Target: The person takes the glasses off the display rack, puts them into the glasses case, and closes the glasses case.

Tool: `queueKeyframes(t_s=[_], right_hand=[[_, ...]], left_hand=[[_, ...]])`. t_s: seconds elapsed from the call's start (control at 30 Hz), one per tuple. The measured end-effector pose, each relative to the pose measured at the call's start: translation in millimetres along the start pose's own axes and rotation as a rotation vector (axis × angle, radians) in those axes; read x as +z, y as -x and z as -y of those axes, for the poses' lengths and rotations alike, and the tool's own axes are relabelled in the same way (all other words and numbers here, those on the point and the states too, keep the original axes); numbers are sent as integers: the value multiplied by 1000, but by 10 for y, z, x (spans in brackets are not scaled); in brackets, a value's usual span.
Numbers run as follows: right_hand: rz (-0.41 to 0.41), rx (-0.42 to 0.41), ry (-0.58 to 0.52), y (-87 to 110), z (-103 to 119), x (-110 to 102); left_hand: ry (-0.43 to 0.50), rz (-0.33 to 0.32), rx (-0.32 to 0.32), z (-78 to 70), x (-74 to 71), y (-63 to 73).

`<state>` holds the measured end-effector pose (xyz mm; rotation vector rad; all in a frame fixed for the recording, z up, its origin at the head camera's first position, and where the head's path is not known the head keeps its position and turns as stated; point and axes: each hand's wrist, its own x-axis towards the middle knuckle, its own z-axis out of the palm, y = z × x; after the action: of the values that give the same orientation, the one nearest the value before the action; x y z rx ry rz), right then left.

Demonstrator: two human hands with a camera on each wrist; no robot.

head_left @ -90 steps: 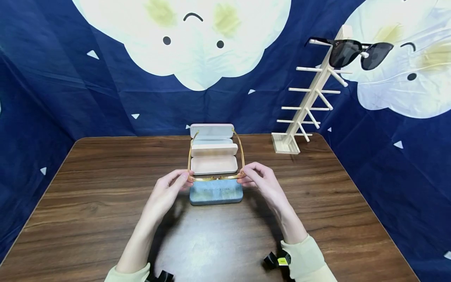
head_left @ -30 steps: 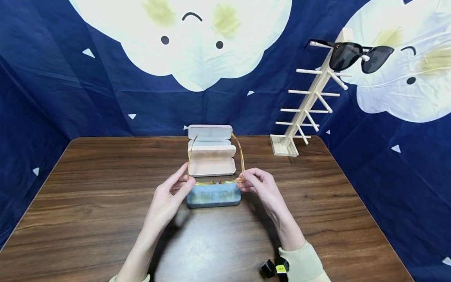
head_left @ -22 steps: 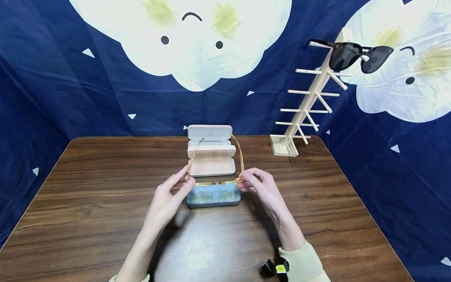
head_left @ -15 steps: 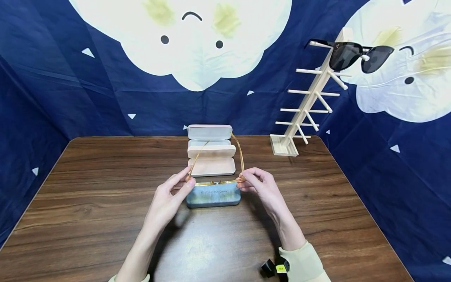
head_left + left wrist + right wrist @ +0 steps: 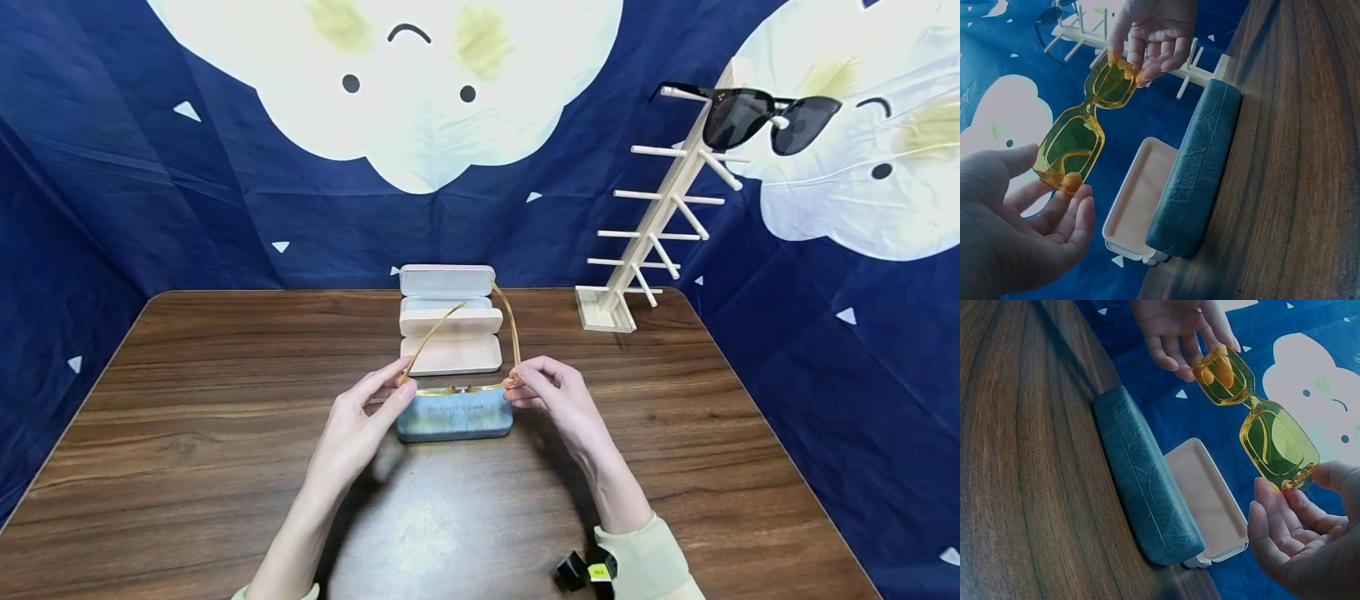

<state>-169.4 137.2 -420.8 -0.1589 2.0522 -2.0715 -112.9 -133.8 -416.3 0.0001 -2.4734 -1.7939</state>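
Sunglasses [image 5: 1069,147] with a clear yellow frame and yellow-green lenses are held between both hands, temples pointing away from me. My left hand [image 5: 358,417] pinches their left end by the hinge, between thumb and fingers. The right end is pinched by my right hand [image 5: 561,400]. In the head view the left temple [image 5: 435,331] slants inward, while the right temple [image 5: 513,323] stands extended. A blue glasses case [image 5: 454,417] lies just below the sunglasses in that view. In the right wrist view this case [image 5: 1144,478] appears shut, apart from the sunglasses.
Behind the blue case, pale pink glasses cases [image 5: 450,356] stand with their lids open. At the back right a wooden rack [image 5: 660,212] with pegs bears black sunglasses [image 5: 738,119] at its top. A dark blue cloth [image 5: 225,217] with white clouds hangs behind the wooden table [image 5: 225,467].
Over the last second the left temple swings inward to the right, from nearly straight to slanting. The right temple keeps its position. Since three seconds ago, the left hand's fingers have shifted at the hinge.
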Motion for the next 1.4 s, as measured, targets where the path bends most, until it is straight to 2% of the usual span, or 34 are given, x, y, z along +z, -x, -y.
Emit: queueKeyframes(t_s=[0.57, 0.83, 1.4], right_hand=[[1, -10, 3, -2, -1, 2], [4, -27, 26, 0, -6, -9], [36, -27, 35, -12, -9, -26]], left_hand=[[-12, 4, 32, 48, 1, -1], [-12, 9, 6, 42, 1, 4], [-15, 10, 12, 53, 14, 4]])
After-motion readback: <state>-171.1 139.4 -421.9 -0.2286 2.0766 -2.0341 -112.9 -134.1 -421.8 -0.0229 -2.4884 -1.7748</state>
